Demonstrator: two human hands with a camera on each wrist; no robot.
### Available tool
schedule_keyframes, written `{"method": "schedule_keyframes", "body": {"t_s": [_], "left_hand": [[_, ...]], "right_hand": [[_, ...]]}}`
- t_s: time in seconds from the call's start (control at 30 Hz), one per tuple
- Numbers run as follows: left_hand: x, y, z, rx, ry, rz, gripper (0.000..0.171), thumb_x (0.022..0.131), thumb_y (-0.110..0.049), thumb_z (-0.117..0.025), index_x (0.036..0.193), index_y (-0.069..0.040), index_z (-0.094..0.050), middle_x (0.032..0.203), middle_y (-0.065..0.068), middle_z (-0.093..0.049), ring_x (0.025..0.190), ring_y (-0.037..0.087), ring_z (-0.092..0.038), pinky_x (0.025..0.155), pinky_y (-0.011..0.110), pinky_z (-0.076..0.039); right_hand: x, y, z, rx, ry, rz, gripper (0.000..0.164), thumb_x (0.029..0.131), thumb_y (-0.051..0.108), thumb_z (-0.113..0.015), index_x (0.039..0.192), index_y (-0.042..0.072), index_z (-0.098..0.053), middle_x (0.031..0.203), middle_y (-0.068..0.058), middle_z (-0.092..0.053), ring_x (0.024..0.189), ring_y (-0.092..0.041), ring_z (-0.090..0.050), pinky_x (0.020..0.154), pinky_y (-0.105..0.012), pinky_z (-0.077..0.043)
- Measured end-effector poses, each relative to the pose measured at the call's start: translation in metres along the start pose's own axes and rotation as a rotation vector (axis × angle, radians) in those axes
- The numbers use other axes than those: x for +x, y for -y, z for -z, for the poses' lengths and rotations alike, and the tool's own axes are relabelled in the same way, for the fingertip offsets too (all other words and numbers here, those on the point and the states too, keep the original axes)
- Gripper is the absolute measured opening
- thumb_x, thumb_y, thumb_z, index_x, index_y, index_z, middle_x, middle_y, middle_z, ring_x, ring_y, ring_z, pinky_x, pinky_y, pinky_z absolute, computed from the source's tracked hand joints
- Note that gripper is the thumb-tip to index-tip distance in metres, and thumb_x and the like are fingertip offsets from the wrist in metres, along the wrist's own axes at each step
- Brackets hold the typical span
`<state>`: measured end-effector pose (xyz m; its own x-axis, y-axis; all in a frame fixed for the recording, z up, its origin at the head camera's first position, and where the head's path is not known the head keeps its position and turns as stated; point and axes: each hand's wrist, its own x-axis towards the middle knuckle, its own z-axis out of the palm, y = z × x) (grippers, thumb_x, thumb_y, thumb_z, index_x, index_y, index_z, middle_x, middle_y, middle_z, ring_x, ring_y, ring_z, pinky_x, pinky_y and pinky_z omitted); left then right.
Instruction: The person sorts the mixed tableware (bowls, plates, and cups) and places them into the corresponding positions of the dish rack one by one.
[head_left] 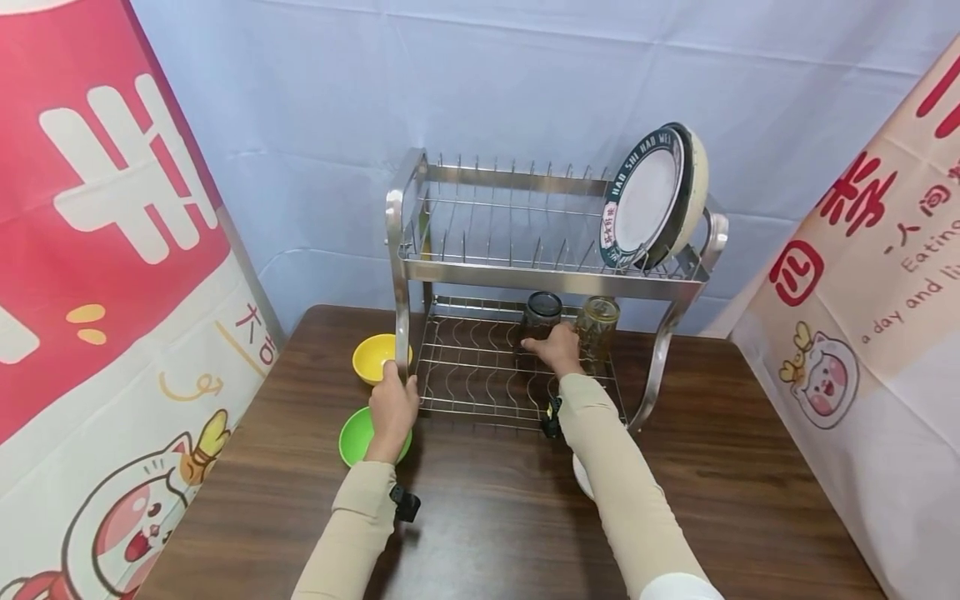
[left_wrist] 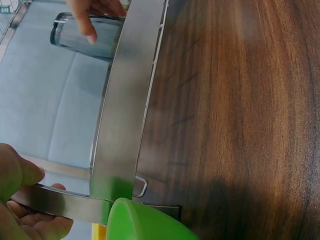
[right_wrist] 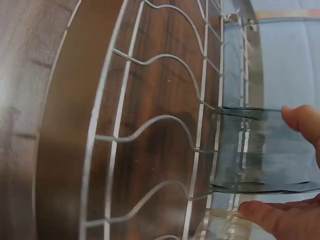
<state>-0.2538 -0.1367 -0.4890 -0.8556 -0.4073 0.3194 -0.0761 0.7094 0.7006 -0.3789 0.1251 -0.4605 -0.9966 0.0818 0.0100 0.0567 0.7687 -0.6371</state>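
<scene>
The rack looks partway loaded to me: left hand gripping its post, dishes up top. Green bowl and yellow bowl sit outside, probably left to do. Right hand is gripping the dark glass down low in it.

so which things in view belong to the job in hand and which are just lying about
In the job:
dark glass, right hand around it
dish rack, left hand gripping its upright

Apparently just lying about:
amber-rimmed glass
dark-green-rimmed plate, upper tier
cream dish behind it
yellow bowl
green bowl
white item, mostly hidden by the right sleeve
</scene>
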Motion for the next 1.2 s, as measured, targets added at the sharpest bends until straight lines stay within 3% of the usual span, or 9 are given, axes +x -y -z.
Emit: {"method": "schedule_keyframes", "body": {"t_s": [0.23,0.37,0.6,0.9,1.2], "left_hand": [[0.000,0.000,0.001,-0.007,0.015,-0.001,0.025,0.087,-0.016,-0.064,0.099,-0.002,-0.046,0.079,0.029,-0.061,0.073,0.048,-0.059,0.059,0.055,-0.044],[0.000,0.000,0.002,-0.001,0.020,0.001,0.025,0.087,-0.017,-0.064,0.099,-0.003,-0.046,0.079,0.028,-0.061,0.073,0.048,-0.059,0.058,0.054,-0.044],[0.000,0.000,0.003,0.013,0.045,-0.009,0.025,0.087,-0.016,-0.064,0.099,-0.002,-0.046,0.079,0.029,-0.060,0.072,0.048,-0.059,0.057,0.054,-0.044],[0.001,-0.002,0.008,0.009,0.055,0.006,0.025,0.087,-0.016,-0.063,0.099,-0.002,-0.046,0.081,0.029,-0.060,0.074,0.048,-0.059,0.059,0.055,-0.045],[0.000,0.000,0.007,0.008,0.068,0.003,0.025,0.087,-0.015,-0.063,0.100,-0.001,-0.046,0.082,0.030,-0.060,0.075,0.049,-0.059,0.061,0.056,-0.044]], "right_hand": [[-0.008,0.003,0.013,0.012,0.062,-0.052,0.075,0.082,0.034,-0.068,0.128,-0.015,-0.034,0.116,-0.035,-0.047,0.108,-0.048,-0.046,0.084,-0.053,-0.042],[-0.015,0.000,0.019,0.032,0.086,-0.050,0.077,0.085,0.033,-0.064,0.135,-0.014,-0.029,0.126,-0.035,-0.041,0.118,-0.049,-0.036,0.090,-0.054,-0.038],[-0.029,-0.009,0.033,0.072,0.070,-0.028,0.061,0.085,0.030,-0.064,0.124,-0.011,-0.043,0.118,-0.030,-0.049,0.117,-0.049,-0.037,0.090,-0.054,-0.037],[-0.048,-0.016,0.036,0.005,0.112,0.143,0.065,0.086,0.027,-0.064,0.133,-0.007,-0.035,0.120,-0.030,-0.051,0.107,-0.043,-0.050,0.087,-0.050,-0.041],[-0.073,-0.020,0.050,-0.174,0.210,0.235,0.071,0.084,0.027,-0.068,0.137,-0.005,-0.033,0.130,-0.030,-0.042,0.114,-0.045,-0.044,0.088,-0.054,-0.039]]}}
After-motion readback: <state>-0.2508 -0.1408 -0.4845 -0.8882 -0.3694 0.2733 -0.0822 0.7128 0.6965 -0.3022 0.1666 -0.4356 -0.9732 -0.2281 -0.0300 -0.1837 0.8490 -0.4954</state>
